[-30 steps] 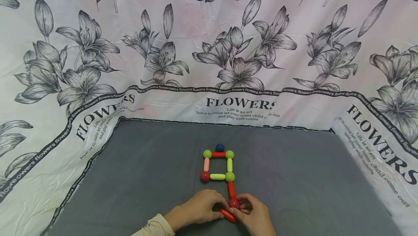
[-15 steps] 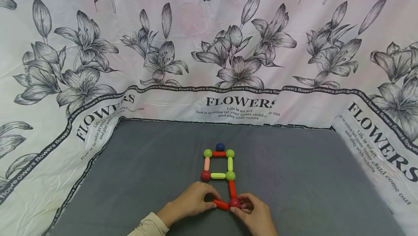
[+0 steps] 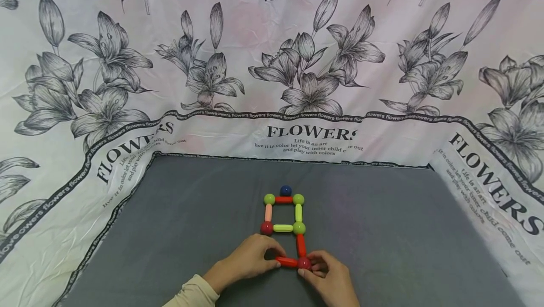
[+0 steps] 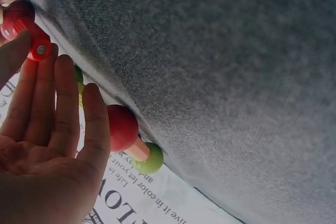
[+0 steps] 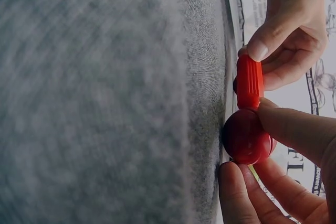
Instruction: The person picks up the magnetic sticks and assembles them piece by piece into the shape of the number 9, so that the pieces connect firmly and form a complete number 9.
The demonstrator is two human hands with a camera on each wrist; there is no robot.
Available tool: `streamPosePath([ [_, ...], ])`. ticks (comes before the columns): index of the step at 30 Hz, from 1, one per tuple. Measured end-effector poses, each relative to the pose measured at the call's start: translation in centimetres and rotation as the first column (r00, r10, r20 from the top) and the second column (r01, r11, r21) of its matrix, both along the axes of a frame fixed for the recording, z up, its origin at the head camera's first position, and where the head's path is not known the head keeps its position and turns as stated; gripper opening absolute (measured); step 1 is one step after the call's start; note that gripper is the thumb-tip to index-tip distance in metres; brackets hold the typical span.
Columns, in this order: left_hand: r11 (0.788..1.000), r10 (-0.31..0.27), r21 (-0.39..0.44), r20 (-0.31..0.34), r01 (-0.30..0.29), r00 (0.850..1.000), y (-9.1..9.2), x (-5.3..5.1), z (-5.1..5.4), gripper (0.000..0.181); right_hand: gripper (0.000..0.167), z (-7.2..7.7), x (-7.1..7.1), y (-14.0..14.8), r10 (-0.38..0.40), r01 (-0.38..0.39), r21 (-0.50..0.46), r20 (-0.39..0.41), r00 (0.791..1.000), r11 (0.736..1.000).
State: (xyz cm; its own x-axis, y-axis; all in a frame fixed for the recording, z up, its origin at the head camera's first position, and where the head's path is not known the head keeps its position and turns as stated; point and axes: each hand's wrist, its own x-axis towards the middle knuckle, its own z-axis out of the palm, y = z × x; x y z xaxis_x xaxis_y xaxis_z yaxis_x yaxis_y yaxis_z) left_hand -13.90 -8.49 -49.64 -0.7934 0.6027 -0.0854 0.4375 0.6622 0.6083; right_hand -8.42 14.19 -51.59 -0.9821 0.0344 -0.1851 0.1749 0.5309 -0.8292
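Observation:
My left hand (image 3: 251, 258) pinches a red magnetic rod (image 3: 287, 262) by its left end, thumb on one side and fingers on the other. The rod's other end meets a red ball (image 3: 303, 263), which my right hand (image 3: 331, 276) holds between thumb and fingers. From that ball another red rod (image 3: 301, 245) runs up to a green ball (image 3: 299, 228), the lower right corner of a square of rods and balls. In the left wrist view the free end of the pinched rod (image 4: 39, 45) shows a round silver magnet. The right wrist view shows rod and ball (image 5: 247, 137) touching.
The square's lower left corner is a red ball (image 3: 267, 228), just beyond my left fingers. A blue ball (image 3: 286, 191) sits at the top red rod (image 3: 284, 200). Grey cloth (image 3: 191, 212) covers the surface, with flower-printed fabric (image 3: 310, 85) behind and at the sides.
My left hand has moved left and slightly up, swinging the pinched rod from below the red ball to its left side, nearly level. My right hand has stayed at the ball.

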Motion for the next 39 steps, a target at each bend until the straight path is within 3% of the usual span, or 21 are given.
streamPosePath([
  [19, 1.0, -0.006, -0.02, 0.018, 0.007, 1.0, -0.2, -0.2, 0.2, 0.017, 0.041, -0.3, 0.2, -0.2, -0.006, 0.007, -0.025, 0.009, 1.0, 1.0],
  [26, 0.998, -0.037, -0.043, 0.027, 0.038, 0.999, -0.2, -0.3, 0.4, 0.019, 0.041, -0.3, 0.2, -0.1, -0.005, 0.006, -0.028, 0.013, 1.0, 1.0],
  [32, 0.998, -0.05, -0.026, 0.042, 0.051, 0.998, -0.4, -1.0, 1.4, 0.021, 0.041, -0.2, 0.2, -0.2, -0.021, 0.021, -0.014, 0.019, 1.0, 1.0],
  [36, 1.0, -0.024, 0.021, 0.005, 0.023, 1.0, -0.6, -2.1, 2.6, 0.02, 0.041, -0.2, 0.2, -0.3, -0.025, 0.025, -0.005, 0.029, 0.999, 1.0],
  [39, 0.997, 0.024, 0.073, -0.055, -0.02, 0.998, -0.5, -3.5, 3.3, 0.018, 0.042, -0.2, 0.2, -0.3, -0.025, 0.025, -0.007, 0.031, 0.999, 1.0],
])
